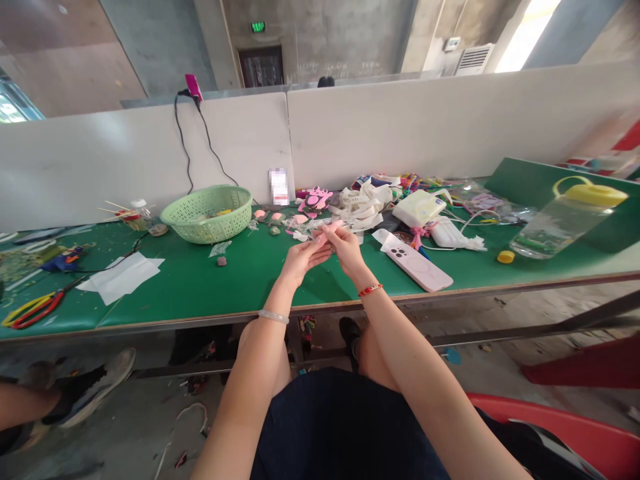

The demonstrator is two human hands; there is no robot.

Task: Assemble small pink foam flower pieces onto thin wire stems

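Green tabletop (pixel 250 287) gives free passage left of my left hand (pixel 303 261). Far route obstructed by green plastic basket (pixel 207 230) and white ribbon pile (pixel 360 207); right route by pink phone case (pixel 415 265).

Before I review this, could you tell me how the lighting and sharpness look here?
Head view: the bright opening at upper right blows out white, the wide lens bows the green table edge, and the card by the partition is pixelated.
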